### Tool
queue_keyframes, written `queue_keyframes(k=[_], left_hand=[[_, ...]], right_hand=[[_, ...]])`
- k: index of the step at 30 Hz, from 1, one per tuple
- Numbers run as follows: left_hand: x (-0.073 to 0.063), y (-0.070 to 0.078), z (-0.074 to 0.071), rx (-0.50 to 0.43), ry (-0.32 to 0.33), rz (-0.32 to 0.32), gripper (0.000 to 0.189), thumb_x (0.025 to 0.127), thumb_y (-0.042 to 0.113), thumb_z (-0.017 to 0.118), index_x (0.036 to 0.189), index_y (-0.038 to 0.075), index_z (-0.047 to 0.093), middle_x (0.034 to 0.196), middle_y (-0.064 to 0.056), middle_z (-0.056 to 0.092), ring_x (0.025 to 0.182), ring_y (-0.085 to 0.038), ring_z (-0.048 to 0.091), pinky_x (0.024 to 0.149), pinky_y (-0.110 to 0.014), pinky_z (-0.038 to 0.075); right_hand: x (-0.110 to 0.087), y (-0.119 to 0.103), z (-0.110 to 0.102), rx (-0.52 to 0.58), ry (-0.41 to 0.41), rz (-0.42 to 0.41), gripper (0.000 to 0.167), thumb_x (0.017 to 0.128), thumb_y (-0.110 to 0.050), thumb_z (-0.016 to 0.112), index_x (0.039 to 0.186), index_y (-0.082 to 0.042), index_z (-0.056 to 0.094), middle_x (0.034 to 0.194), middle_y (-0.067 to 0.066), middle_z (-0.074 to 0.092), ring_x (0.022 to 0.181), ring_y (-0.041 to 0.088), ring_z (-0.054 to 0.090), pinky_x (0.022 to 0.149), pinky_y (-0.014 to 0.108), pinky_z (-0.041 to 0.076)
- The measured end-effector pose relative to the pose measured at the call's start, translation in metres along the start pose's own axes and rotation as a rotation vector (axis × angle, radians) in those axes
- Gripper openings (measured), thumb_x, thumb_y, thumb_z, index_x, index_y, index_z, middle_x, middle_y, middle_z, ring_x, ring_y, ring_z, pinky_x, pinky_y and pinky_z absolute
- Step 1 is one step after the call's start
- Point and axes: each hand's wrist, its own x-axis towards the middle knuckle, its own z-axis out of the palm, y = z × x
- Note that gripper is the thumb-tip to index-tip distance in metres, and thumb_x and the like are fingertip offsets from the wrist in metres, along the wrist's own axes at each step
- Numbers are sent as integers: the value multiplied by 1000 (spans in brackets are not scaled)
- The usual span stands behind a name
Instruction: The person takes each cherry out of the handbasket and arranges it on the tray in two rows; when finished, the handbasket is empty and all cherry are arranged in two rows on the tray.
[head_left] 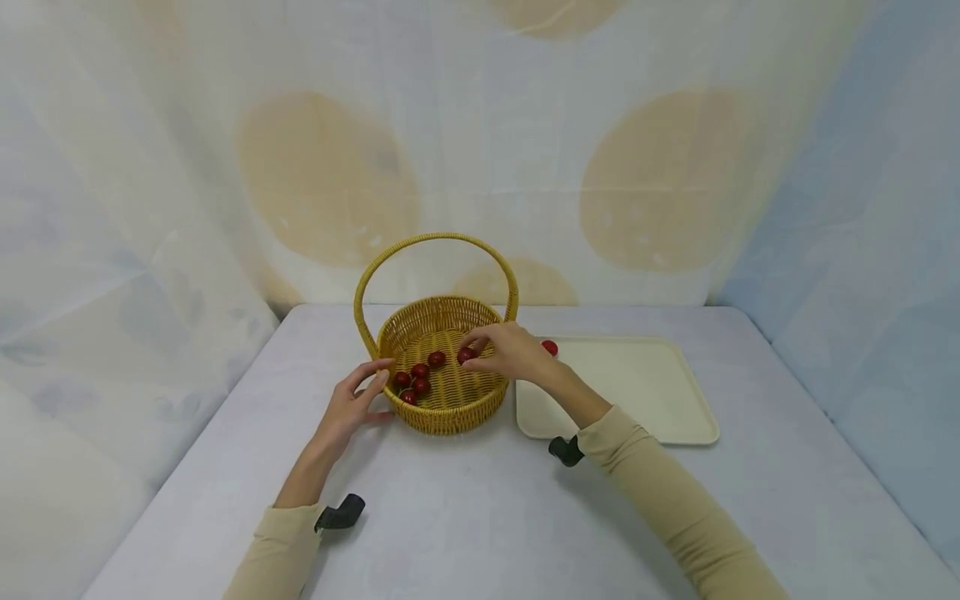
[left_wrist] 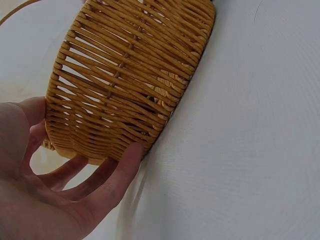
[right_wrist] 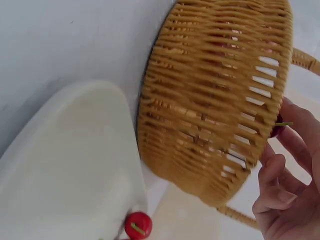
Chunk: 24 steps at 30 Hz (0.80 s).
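Right hand [head_left: 508, 350]: thumb and fingers pinch one cherry [head_left: 466, 356] in the mouth of the basket [head_left: 446, 419], near its right rim; whether the fruit touches the woven floor cannot be told. The fingertip hold presumably suits so small and smooth a fruit.

Held cherry: nearly round, no marked long axis; its green stem [right_wrist: 285, 123] points upward, away from the basket floor.

Left hand [head_left: 352, 410]: fingers curved along the basket's outer wall, thumb at the rim — seemingly to steady it.

Left of the right hand, inside the basket: five loose cherries [head_left: 421, 387], mostly gathered towards the left hand.

Above both hands: basket handle [head_left: 435, 237], upright, its arch spanning left to right.

Right of the right hand: pale tray [head_left: 637, 387], flat on the desk [head_left: 450, 525], long axis left to right; at least one further cherry [head_left: 550, 347] at its far left corner — just beyond the wrist.
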Motion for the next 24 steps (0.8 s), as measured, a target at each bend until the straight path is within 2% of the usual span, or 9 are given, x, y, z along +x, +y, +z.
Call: queue_keyframes(k=[6,9,12,14,18,20,24], left_hand=[[-1,1,1,-3,3,6,57,99,44,53,145,12,44,158,-6,30,139,-43,39,86,-57,58],[-1,0,1,-2,3,-1,57,100,45,53,146,13,43,158,-6,29,139,-42,39,86,-56,58],[-1,0,1,-1,9,-9,55,100,44,52,145,14,44,158,-6,29,140,-42,39,86,-56,58],[0,-1,1,-4,9,-9,54,100,43,52,146,14,44,158,-6,29,140,-42,38,86,-56,58],[1,-1,2,-13,5,-12,53,101,41,52,147,14,43,158,-5,30,141,-41,37,87,-59,57],[2,0,2,-8,6,-16,54,101,41,52,147,14,43,158,-4,31,141,-41,37,87,-58,57],[1,4,3,-3,3,-18,54,101,41,52,146,13,43,158,-5,31,141,-41,37,87,-58,57]], right_hand=[[-13,7,-14,6,44,16,32,88,-37,74,115,-21,71,97,-1,75,86,17,67,62,23,49],[-21,11,-22,8,65,18,33,87,-37,75,115,-20,71,95,-1,74,71,14,61,54,21,43],[-28,15,-29,27,78,28,32,87,-34,75,114,-18,71,95,1,74,60,9,59,48,21,42],[-33,18,-34,36,84,43,31,87,-34,75,113,-18,71,95,3,74,59,7,61,48,21,46],[-41,25,-42,40,97,63,30,88,-33,74,113,-17,70,95,6,73,57,12,64,48,24,48],[-45,30,-46,34,108,73,30,87,-32,75,113,-17,71,94,6,73,55,16,62,48,25,46],[-51,43,-50,21,125,115,31,86,-32,77,113,-18,71,94,5,74,55,14,58,51,25,45]])
